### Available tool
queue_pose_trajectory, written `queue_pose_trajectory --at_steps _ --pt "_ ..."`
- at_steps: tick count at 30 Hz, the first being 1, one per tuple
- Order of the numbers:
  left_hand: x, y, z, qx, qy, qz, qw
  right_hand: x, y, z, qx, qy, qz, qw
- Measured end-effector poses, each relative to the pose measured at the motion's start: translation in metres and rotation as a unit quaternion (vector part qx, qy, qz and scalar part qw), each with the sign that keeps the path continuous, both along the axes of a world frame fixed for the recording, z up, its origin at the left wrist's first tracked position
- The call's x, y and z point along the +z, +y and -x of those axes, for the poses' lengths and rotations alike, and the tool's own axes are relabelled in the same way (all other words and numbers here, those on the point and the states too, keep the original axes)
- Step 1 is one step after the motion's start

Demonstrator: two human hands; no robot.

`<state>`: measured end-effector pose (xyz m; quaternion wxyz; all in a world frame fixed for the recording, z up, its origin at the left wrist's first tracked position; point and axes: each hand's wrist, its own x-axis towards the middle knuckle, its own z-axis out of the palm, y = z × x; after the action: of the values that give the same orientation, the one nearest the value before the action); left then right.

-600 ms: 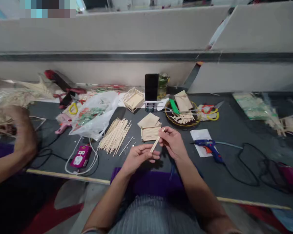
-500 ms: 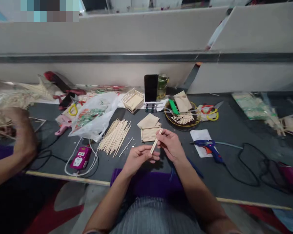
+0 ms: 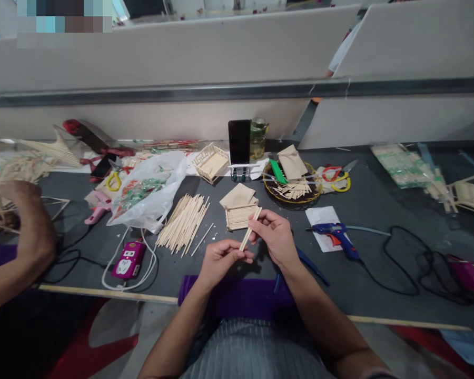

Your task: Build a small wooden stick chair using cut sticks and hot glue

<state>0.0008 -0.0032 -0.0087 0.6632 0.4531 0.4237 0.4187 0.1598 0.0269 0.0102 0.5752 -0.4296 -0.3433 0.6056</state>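
Observation:
Between my two hands, above the table, are a few thin wooden sticks (image 3: 250, 230) held side by side at a slant. My left hand (image 3: 226, 260) pinches their lower end, and my right hand (image 3: 274, 237) grips the upper end. Just behind them lies a small panel of wooden sticks (image 3: 240, 216), with a folded beige piece (image 3: 237, 195) beyond it. A pile of loose wooden sticks (image 3: 184, 223) is left of my hands, and a single stick (image 3: 202, 239) lies beside it. Under my right forearm, a blue-handled tool (image 3: 312, 266) is partly hidden.
A blue glue gun (image 3: 335, 235) rests on white paper at right. Behind stand a phone (image 3: 239, 142), a wooden stick model (image 3: 211, 162) and a basket (image 3: 292, 202). Left are a plastic bag (image 3: 150, 195), a pink power strip (image 3: 129, 260) and a co-worker's arm (image 3: 31, 237).
My hands keep hold of the sticks in nearly the same pose. The whole view has shifted slightly, and the co-worker's hand at left has moved a little.

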Motion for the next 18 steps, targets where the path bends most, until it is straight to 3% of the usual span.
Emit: queue_pose_trajectory --at_steps 6,12,18 --pt "0.0030 0.0014 -0.0045 0.025 -0.011 -0.056 0.998 0.0008 0.0006 0.0015 0.026 0.053 0.029 0.998" --pt "0.0043 -0.0002 -0.0061 0.011 -0.039 -0.048 0.998 0.0003 0.0003 0.0020 0.032 0.089 0.072 0.993" --pt "0.0028 0.0003 -0.0064 0.014 -0.053 -0.073 0.996 0.0013 -0.0023 0.0030 0.039 0.095 0.070 0.992"
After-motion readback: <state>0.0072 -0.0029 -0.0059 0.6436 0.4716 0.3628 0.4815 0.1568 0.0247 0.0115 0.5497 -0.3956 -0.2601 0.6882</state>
